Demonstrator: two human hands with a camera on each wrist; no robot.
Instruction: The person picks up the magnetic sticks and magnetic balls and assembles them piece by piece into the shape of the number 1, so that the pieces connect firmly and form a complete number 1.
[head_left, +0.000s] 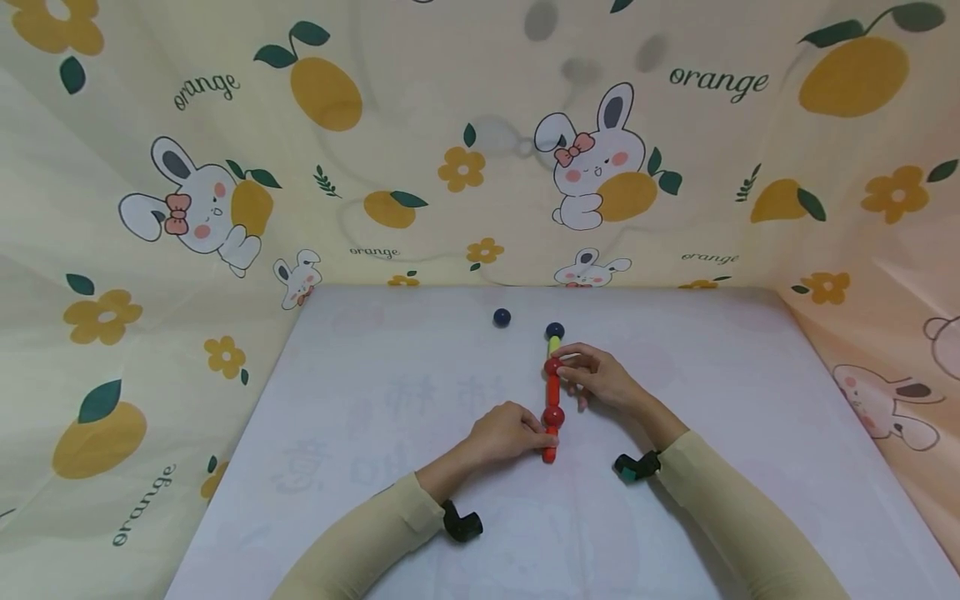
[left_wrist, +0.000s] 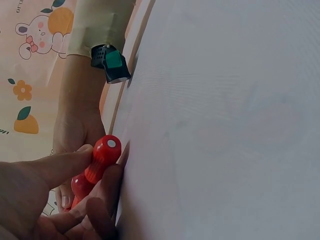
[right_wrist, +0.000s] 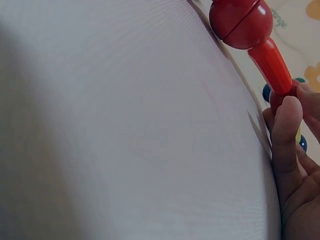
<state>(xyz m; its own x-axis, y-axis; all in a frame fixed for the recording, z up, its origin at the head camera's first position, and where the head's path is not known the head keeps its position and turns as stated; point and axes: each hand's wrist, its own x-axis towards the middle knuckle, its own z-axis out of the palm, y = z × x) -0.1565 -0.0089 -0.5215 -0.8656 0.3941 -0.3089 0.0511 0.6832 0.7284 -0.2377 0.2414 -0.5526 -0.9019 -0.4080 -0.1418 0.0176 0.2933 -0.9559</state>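
A straight chain of toy balls and rods lies on the white table. From its far end come a dark blue ball [head_left: 555, 331], a yellow rod [head_left: 553, 344], a red ball [head_left: 552, 367], a red rod [head_left: 553, 392], another red ball [head_left: 553, 416] and a last red rod [head_left: 550, 456]. My left hand [head_left: 504, 431] pinches this near rod between thumb and fingers; its pale round end shows in the left wrist view. My right hand [head_left: 606, 382] pinches the farther red ball, partly hidden by fingertips in the right wrist view.
A second dark blue ball [head_left: 502, 317] lies apart, left of the chain near the table's back edge. The white tabletop [head_left: 360, 358] meets a patterned cloth [head_left: 420, 108] at the back and sides. Each wrist wears a small black camera [head_left: 462, 523].
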